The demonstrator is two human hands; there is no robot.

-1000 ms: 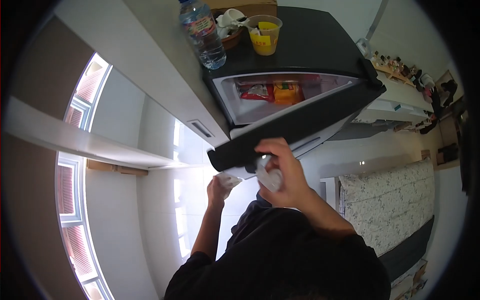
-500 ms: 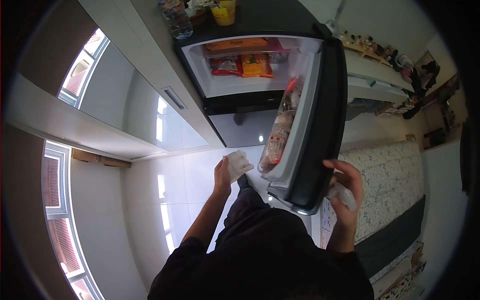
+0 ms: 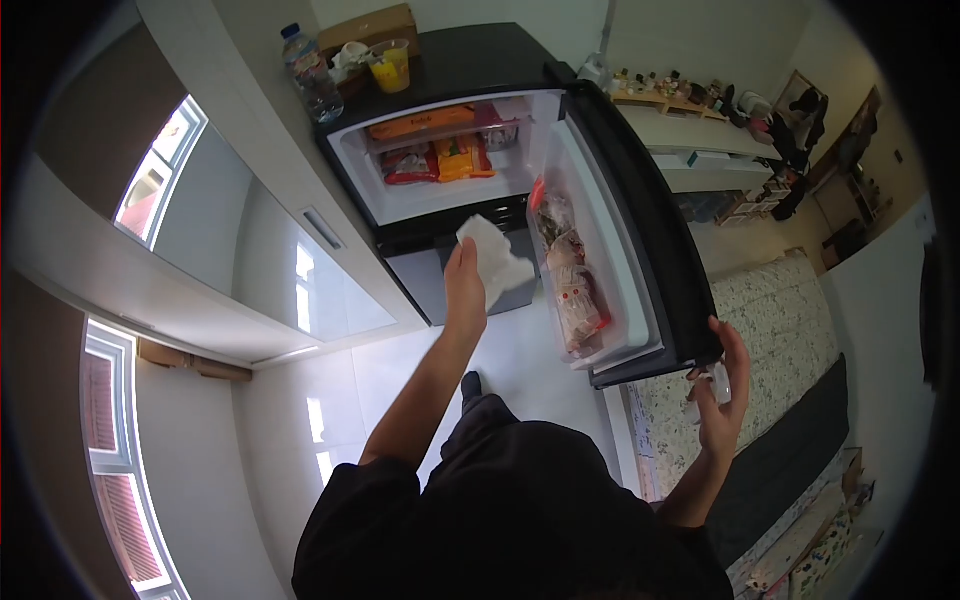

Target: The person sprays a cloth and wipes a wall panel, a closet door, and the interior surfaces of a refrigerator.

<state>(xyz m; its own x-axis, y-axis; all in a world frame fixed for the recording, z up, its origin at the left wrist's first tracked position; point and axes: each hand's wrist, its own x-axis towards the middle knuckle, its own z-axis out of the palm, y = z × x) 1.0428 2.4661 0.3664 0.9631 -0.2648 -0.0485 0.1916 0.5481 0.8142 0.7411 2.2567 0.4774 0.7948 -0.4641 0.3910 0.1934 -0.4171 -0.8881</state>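
My left hand grips a folded white cloth, raised in front of the lower part of the refrigerator. With its fingertips at the outer edge of the open freezer door, my right hand also holds a small clear plastic object, whose kind is partly hidden by the fingers. Bagged food with red ends fills the door shelf. Inside the freezer compartment lie a red packet, a yellow-orange packet and an orange box above them.
On the refrigerator top stand a water bottle, a plastic cup with yellow contents and a cardboard box. A sliding-door wardrobe stands close at left. A bed lies at right, beyond the door.
The freezer door has swung wider to the right with my right hand at its edge. My left hand has lifted the cloth up toward the freezer. The view has shifted.
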